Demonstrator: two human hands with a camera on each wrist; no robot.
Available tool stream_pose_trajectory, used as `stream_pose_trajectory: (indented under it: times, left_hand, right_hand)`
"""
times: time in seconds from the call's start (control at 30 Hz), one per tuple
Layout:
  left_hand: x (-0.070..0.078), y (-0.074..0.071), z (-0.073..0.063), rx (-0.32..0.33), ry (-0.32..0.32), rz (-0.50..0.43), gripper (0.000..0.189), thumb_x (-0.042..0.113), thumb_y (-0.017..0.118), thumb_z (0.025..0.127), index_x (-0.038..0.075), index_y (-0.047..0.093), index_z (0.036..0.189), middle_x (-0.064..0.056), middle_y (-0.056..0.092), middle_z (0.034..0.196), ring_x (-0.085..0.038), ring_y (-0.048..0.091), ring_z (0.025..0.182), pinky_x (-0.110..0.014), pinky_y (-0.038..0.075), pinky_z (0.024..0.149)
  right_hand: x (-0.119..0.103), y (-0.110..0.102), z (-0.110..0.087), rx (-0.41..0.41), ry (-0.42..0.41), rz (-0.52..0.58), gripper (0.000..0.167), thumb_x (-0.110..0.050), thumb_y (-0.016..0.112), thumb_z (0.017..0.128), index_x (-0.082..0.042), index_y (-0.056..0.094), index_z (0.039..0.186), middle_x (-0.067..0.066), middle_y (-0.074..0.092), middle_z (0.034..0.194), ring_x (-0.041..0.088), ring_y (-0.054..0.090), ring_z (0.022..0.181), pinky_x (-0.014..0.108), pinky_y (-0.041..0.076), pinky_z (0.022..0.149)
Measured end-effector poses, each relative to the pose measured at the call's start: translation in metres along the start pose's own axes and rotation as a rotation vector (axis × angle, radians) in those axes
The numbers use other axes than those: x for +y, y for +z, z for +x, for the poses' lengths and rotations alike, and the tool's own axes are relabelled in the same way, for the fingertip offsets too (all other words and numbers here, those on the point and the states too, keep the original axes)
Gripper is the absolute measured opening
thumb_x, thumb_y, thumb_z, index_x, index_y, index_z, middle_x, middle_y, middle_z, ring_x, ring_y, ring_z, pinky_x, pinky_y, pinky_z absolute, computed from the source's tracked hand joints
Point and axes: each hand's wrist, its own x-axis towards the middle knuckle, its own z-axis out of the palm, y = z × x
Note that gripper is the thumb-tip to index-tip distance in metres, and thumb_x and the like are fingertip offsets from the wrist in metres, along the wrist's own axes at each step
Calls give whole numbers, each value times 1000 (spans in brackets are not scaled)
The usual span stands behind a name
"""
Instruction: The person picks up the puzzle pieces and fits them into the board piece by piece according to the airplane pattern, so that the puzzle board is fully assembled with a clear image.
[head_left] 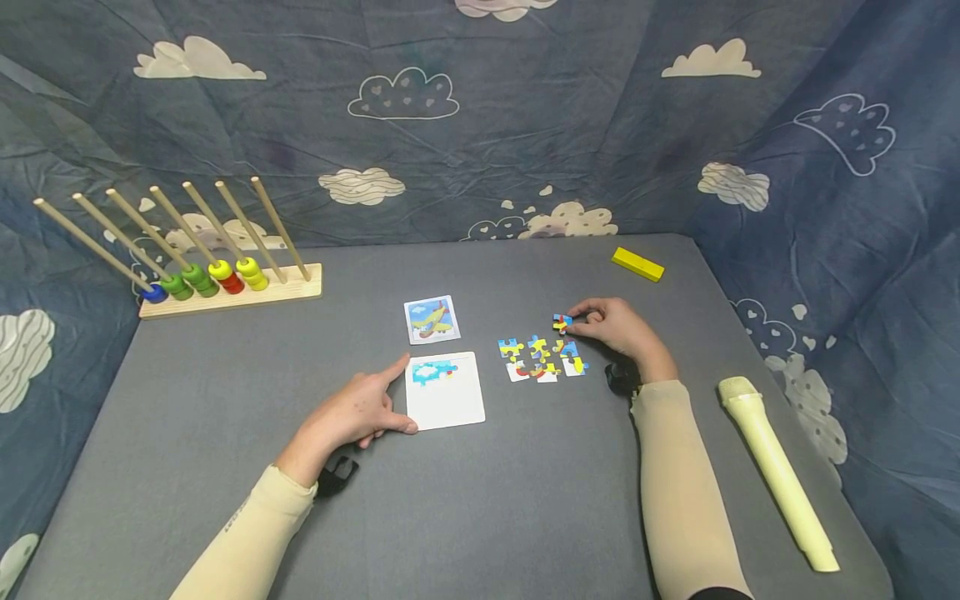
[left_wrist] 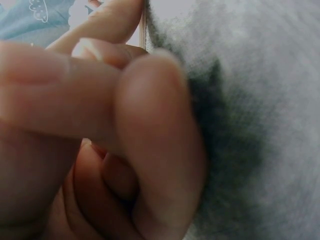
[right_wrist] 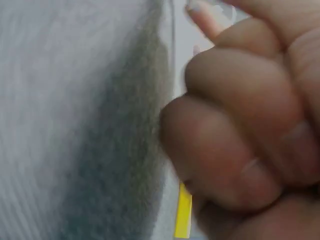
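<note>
My left hand (head_left: pixel 358 408) lies at the left edge of a white puzzle board (head_left: pixel 446 404). Its index fingertip touches near the upper left corner and its thumb the lower left one, the other fingers (left_wrist: pixel 155 130) folded under. Along the board's top sit joined sky-blue puzzle pieces (head_left: pixel 433 371) with a bit of red and yellow. To the right, my right hand (head_left: pixel 618 329) pinches a blue, red and yellow puzzle piece (head_left: pixel 562 322) between thumb and index finger. Loose puzzle pieces (head_left: pixel 539 348) are spread just below it. A picture card of a yellow airplane (head_left: pixel 431 320) lies above the board.
A wooden peg stand (head_left: pixel 300 286) with coloured rings is at the back left. Toward the back right lies a yellow block (head_left: pixel 637 264). A pale yellow toy microphone-like stick (head_left: pixel 780 471) lies right of my right forearm. Cloud-patterned cloth (head_left: pixel 525 125) hangs behind the grey table (head_left: pixel 480 517).
</note>
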Motion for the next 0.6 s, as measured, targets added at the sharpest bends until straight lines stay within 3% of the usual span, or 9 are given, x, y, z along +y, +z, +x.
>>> stream_pose_trajectory:
  times: [0.17, 0.3, 0.6]
  left_hand:
    - [0, 1, -1, 3, -6, 4, 117, 32, 93, 82, 17, 19, 172, 4, 56, 54, -9, 46, 34, -26, 37, 44]
    - [-1, 1, 0, 2, -10, 2, 117, 31, 93, 82, 18, 19, 172, 4, 56, 54, -9, 46, 35, -25, 36, 44]
    - [0, 0, 0, 0, -10, -4, 117, 30, 93, 82, 17, 19, 172, 4, 56, 54, -9, 45, 35, -25, 36, 44]
  right_hand:
    - [-15, 1, -3, 10, -36, 3, 41, -40, 80, 95, -12, 75, 124, -7, 39, 68, 13, 37, 63, 34, 35, 65]
    - [-36, 5, -8, -21, -89, 45, 34, -33, 79, 96, -13, 75, 123, -7, 38, 65, 13, 37, 62, 33, 38, 65]
    - [-96, 38, -18, -111, -305, -42, 26, -21, 81, 95, -10, 77, 119, -9, 32, 59, 11, 30, 56, 29, 38, 61]
